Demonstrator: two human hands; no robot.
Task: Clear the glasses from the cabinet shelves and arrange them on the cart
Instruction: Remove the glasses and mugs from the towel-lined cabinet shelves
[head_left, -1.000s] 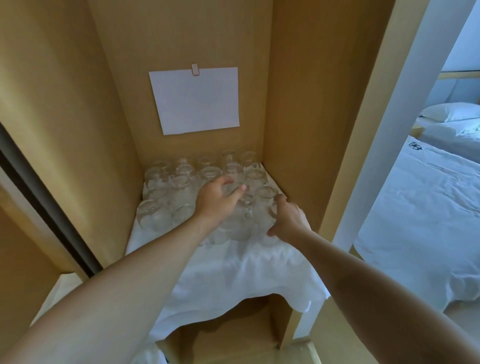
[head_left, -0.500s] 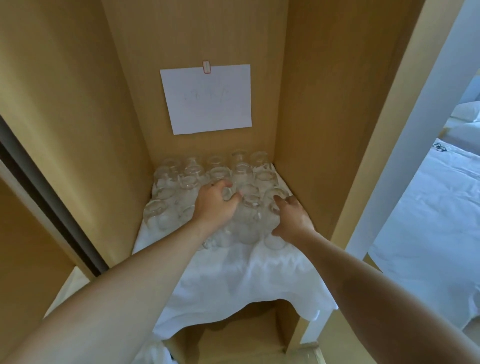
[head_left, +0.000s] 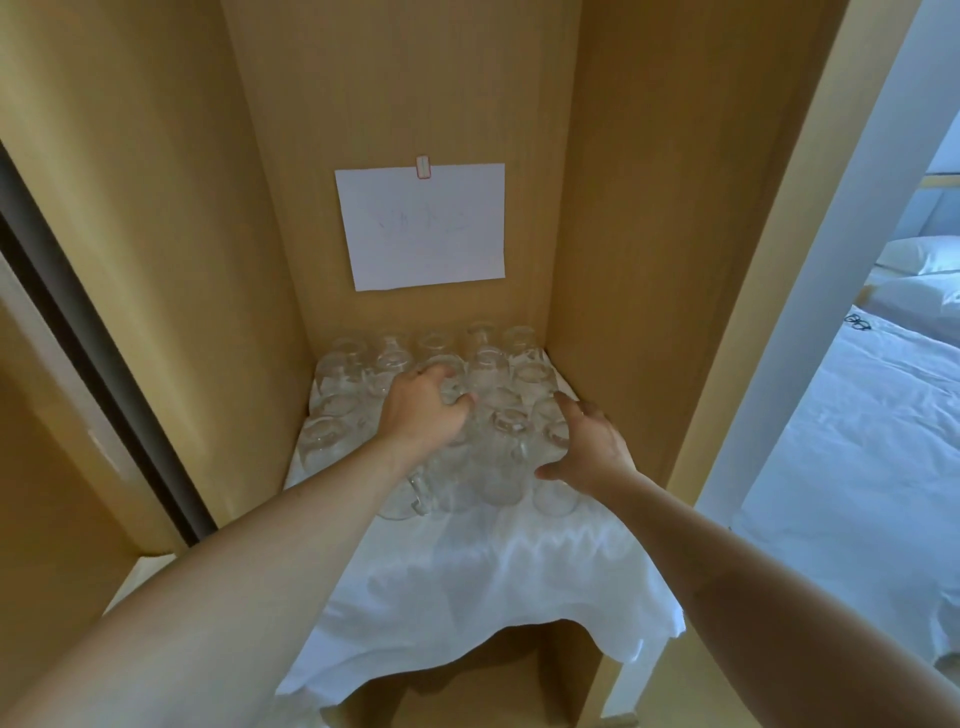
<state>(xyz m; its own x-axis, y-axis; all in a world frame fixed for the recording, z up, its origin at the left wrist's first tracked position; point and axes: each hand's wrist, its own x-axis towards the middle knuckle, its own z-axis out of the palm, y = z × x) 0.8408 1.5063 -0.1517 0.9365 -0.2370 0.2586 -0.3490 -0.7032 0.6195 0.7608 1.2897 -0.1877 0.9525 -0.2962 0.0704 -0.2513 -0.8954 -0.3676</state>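
Glasses (head_left: 488, 384) stand in close rows at the rear of the cabinet shelf (head_left: 613, 364), on a white cloth (head_left: 488, 582); left hand (head_left: 423, 415) curled over one mid-cluster glass, grip clamped; right hand (head_left: 592, 447) beside the right-edge glasses, fingers spread; paper sheet (head_left: 423, 226) clipped above.

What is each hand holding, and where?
The left hand grips a clear drinking glass over its top. The right hand holds nothing, fingers spread beside the glasses.
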